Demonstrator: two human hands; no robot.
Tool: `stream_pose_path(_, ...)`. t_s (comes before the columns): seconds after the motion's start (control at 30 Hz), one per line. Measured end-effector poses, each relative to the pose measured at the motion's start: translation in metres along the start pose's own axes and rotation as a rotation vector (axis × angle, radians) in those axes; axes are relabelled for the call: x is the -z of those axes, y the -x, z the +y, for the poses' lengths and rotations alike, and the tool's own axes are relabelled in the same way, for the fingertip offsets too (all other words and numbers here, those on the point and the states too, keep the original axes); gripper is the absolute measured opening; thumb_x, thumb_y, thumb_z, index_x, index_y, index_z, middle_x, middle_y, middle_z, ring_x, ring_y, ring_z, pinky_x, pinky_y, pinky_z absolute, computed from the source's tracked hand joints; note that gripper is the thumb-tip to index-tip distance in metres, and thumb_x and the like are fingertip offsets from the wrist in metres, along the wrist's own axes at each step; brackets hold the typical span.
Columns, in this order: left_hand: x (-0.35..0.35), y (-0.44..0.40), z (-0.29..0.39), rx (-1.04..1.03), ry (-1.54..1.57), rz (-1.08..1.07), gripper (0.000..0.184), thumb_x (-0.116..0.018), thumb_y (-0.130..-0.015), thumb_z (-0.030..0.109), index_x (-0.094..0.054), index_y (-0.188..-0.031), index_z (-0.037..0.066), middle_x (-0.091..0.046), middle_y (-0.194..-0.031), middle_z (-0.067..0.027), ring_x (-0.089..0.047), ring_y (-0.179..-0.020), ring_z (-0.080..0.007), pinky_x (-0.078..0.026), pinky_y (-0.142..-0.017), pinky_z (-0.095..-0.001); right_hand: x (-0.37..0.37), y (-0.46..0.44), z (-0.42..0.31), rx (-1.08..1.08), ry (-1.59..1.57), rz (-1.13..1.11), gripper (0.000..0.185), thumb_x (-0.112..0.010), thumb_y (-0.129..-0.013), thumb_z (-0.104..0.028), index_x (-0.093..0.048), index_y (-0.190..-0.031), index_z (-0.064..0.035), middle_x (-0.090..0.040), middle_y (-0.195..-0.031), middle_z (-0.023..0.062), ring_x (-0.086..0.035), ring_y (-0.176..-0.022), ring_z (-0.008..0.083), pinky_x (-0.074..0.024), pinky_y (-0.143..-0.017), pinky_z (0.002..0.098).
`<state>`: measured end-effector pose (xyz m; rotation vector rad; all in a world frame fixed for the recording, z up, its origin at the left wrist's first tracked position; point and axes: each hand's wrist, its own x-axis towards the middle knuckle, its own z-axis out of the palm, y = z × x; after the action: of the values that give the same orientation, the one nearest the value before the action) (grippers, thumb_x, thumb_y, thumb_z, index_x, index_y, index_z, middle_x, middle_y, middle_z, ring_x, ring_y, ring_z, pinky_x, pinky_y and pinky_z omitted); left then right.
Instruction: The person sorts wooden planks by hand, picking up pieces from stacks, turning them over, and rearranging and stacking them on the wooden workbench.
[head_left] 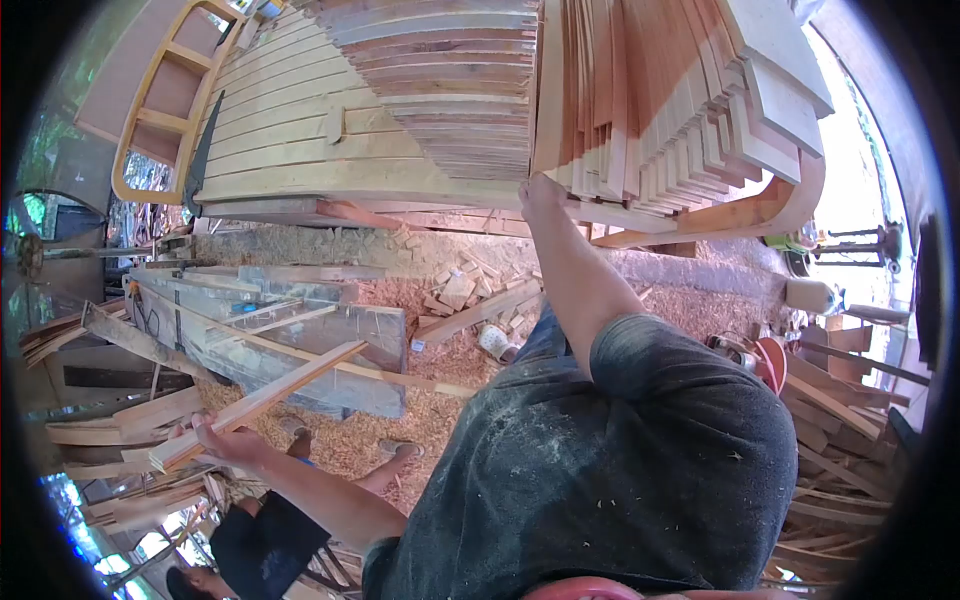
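Note:
My left hand (228,445) is closed around a small bundle of narrow wooden strips (285,395), held out low at my left and pointing away to the right. Ahead of me, my right hand (547,193) is closed at the near end of a wooden board (550,120). This board stands on edge at the left side of a tightly packed row of boards (690,90). The fingertips of my right hand are partly hidden. Left of it lie rows of thin wooden slats (440,60) on a planked wooden surface (270,120).
A yellowish wooden frame (125,150) stands at the far left. Wood offcuts (460,290) and a white bucket (495,342) lie on the sawdust-covered floor (440,410). A long grey plank (330,350) is at left. Another person (265,535) is at lower left; scrap timber (840,470) is piled at right.

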<state>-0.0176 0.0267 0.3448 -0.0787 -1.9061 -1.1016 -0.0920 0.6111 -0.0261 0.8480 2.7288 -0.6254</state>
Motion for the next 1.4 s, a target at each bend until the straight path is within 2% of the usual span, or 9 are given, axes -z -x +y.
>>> stream_pose_path(0.1,0.023,-0.004,-0.033,-0.202,-0.273,-0.088,0.040,-0.064,-0.098,0.021,-0.048,-0.132,0.006,-0.053,-0.093,-0.0042,-0.054,-0.085,-0.0146,-0.048,-0.078,-0.0288,0.030,0.026,-0.010,0.005,-0.144,0.108,0.009,-0.064,-0.098,-0.019,-0.065,-0.099,-0.0101,-0.063,-0.085,0.0025,-0.062,-0.074,0.0174,-0.0493,-0.064,0.0282)
stream_pose_path(0.23,0.012,-0.003,-0.017,-0.325,-0.417,-0.079,0.042,-0.064,-0.100,0.024,-0.048,-0.132,0.001,-0.054,-0.097,-0.0062,-0.054,-0.087,-0.0148,-0.049,-0.078,-0.0285,-0.002,0.034,-0.007,-0.016,-1.054,0.521,0.013,-0.069,-0.095,-0.023,-0.065,-0.099,-0.0106,-0.067,-0.087,0.0040,-0.066,-0.076,0.0177,-0.0510,-0.065,0.0298)
stream_pose_path(0.4,-0.012,-0.006,0.018,0.250,0.169,0.129,0.052,-0.066,-0.092,0.018,-0.040,-0.136,0.012,-0.049,-0.089,-0.0045,-0.049,-0.084,-0.0161,-0.041,-0.082,-0.0342,0.038,0.031,-0.018,-0.615,-1.969,0.307,0.018,-0.070,-0.094,-0.026,-0.067,-0.099,-0.0089,-0.068,-0.084,0.0038,-0.066,-0.074,0.0210,-0.0524,-0.067,0.0324)
stream_pose_path(0.6,-0.026,-0.006,0.032,0.303,0.183,0.122,0.053,-0.062,-0.091,0.022,-0.039,-0.138,0.013,-0.046,-0.093,-0.0028,-0.046,-0.085,-0.0146,-0.038,-0.082,-0.0322,0.074,0.026,-0.021,-0.161,-0.492,0.494,0.026,-0.061,-0.095,-0.027,-0.074,-0.095,-0.0047,-0.073,-0.096,0.0128,-0.069,-0.082,0.0319,-0.0555,-0.075,0.0452)
stream_pose_path(0.7,-0.025,-0.008,0.020,0.285,0.194,0.126,0.055,-0.064,-0.090,0.022,-0.040,-0.138,0.013,-0.046,-0.098,-0.0024,-0.044,-0.087,-0.0142,-0.037,-0.083,-0.0322,0.112,0.046,-0.014,0.015,-0.228,0.257,0.026,-0.062,-0.091,-0.024,-0.073,-0.102,-0.0035,-0.071,-0.117,0.0171,-0.066,-0.104,0.0351,-0.0509,-0.093,0.0475)
stream_pose_path(0.8,-0.024,-0.010,0.011,0.295,0.206,0.133,0.055,-0.065,-0.089,0.021,-0.040,-0.138,0.013,-0.045,-0.100,-0.0017,-0.043,-0.088,-0.0142,-0.037,-0.084,-0.0324,0.083,0.033,0.008,0.199,0.207,0.431,0.026,-0.056,-0.095,-0.022,-0.074,-0.105,-0.0061,-0.066,-0.127,0.0157,-0.061,-0.118,0.0341,-0.0428,-0.105,0.0494)
stream_pose_path(0.9,-0.023,-0.010,0.011,0.298,0.194,0.131,0.055,-0.066,-0.088,0.020,-0.041,-0.137,0.013,-0.045,-0.098,-0.0011,-0.042,-0.085,-0.0142,-0.037,-0.084,-0.0320,0.099,0.030,0.021,0.479,0.673,0.122,0.030,-0.051,-0.099,-0.021,-0.073,-0.117,-0.0120,-0.066,-0.125,0.0114,-0.066,-0.113,0.0298,-0.0457,-0.104,0.0431)
stream_pose_path(1.1,-0.001,-0.004,-0.009,0.163,0.177,0.064,0.051,-0.068,-0.088,0.021,-0.041,-0.130,0.011,-0.045,-0.094,-0.0019,-0.043,-0.082,-0.0129,-0.039,-0.079,-0.0281,0.108,0.003,0.030,0.395,0.551,-0.028,0.031,-0.054,-0.096,-0.018,-0.073,-0.119,-0.0118,-0.064,-0.130,0.0130,-0.058,-0.129,0.0323,-0.0447,-0.107,0.0521)
stream_pose_path(1.4,-0.020,0.005,0.034,0.159,0.165,0.110,0.049,-0.067,-0.089,0.023,-0.041,-0.128,0.009,-0.045,-0.089,-0.0033,-0.045,-0.077,-0.0141,-0.044,-0.071,-0.0314,0.089,-0.029,0.025,0.471,0.704,-0.204,0.028,-0.056,-0.092,-0.019,-0.079,-0.106,-0.0090,-0.059,-0.139,0.0145,-0.060,-0.121,0.0344,-0.0503,-0.099,0.0427)
